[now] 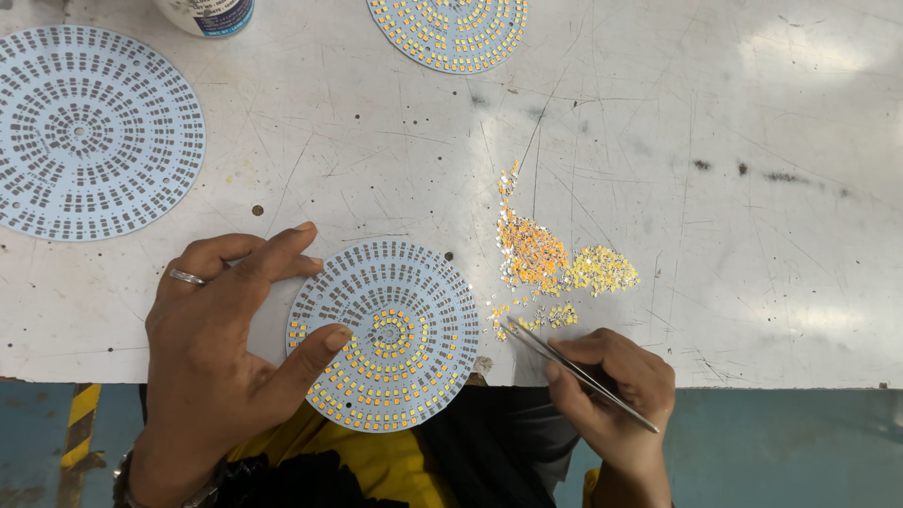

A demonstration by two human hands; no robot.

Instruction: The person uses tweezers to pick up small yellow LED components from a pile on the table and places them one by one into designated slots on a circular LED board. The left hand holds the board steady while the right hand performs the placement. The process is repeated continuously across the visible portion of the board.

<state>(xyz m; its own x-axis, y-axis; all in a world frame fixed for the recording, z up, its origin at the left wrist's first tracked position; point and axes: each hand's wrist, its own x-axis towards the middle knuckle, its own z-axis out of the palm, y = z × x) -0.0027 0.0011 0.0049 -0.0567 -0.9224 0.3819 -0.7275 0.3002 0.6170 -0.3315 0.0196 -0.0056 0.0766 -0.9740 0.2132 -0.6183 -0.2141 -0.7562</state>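
Tweezers [574,369] pinched in right hand [616,395] point up-left; left hand [226,348], spread, steadies round board [386,334].

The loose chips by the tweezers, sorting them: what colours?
Orange and pale yellow chips, head view.

Left hand [221,334] palm down, fingers spread, thumb stretched right, ring on one finger. Right hand [611,390] curled in a pinch grip, knuckles up, wrist angled in from below.

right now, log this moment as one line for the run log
left hand: steadies half-filled round board | right hand: holds tweezers, tips at loose yellow chips | table: bare board, filled board
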